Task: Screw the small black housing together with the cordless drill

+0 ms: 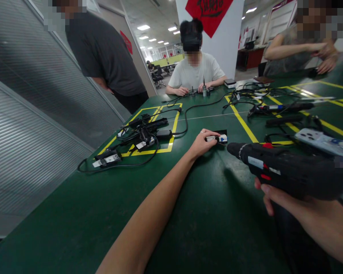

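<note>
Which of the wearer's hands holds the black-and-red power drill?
The right hand; the left hand instead touches the small black-and-white part on the green table.

The work position comprises one table [103, 213], two hands of the wearer, namely one left hand [204, 142] and one right hand [298, 207], one power drill [288, 171] and one small black-and-white part [223, 138]. Two groups of black devices and cables are laid out, one left group [144, 134] and one right group [282, 108]; the individual cables are too tangled to count. Three co-workers are near the table, one standing person [105, 57] and two others, and one headset [191, 42] is worn among them.
</note>
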`<state>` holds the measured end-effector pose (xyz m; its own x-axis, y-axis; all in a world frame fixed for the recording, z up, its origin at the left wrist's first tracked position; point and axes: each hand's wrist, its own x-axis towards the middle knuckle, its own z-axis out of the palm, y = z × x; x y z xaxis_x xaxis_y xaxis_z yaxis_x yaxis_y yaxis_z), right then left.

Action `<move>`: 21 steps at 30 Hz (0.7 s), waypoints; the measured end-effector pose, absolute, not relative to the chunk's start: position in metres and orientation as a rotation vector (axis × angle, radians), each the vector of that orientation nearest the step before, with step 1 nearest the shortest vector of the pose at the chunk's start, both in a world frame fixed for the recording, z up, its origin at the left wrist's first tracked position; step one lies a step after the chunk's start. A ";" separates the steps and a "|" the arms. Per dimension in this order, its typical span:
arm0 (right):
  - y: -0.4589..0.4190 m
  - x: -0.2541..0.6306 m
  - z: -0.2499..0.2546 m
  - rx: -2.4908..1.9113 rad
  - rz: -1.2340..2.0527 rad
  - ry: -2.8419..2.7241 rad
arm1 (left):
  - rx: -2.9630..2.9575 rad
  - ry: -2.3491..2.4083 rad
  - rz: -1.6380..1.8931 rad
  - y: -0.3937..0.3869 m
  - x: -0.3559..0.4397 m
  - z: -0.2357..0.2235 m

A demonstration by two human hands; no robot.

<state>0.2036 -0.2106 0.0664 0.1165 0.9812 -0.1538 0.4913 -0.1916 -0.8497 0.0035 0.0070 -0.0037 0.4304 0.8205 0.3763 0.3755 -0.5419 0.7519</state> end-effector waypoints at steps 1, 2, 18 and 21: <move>-0.211 0.204 0.066 -1.754 1.012 -1.424 | 2.109 1.009 0.997 0.007 0.004 -0.003; -0.211 0.204 0.066 -1.751 1.025 -1.414 | 2.107 1.012 0.990 0.006 0.004 -0.003; -0.209 0.204 0.065 -1.735 1.016 -1.441 | 2.129 0.976 0.991 0.007 0.003 -0.005; -0.209 0.202 0.070 -1.771 0.988 -1.475 | 2.136 0.971 0.998 0.008 0.003 -0.005</move>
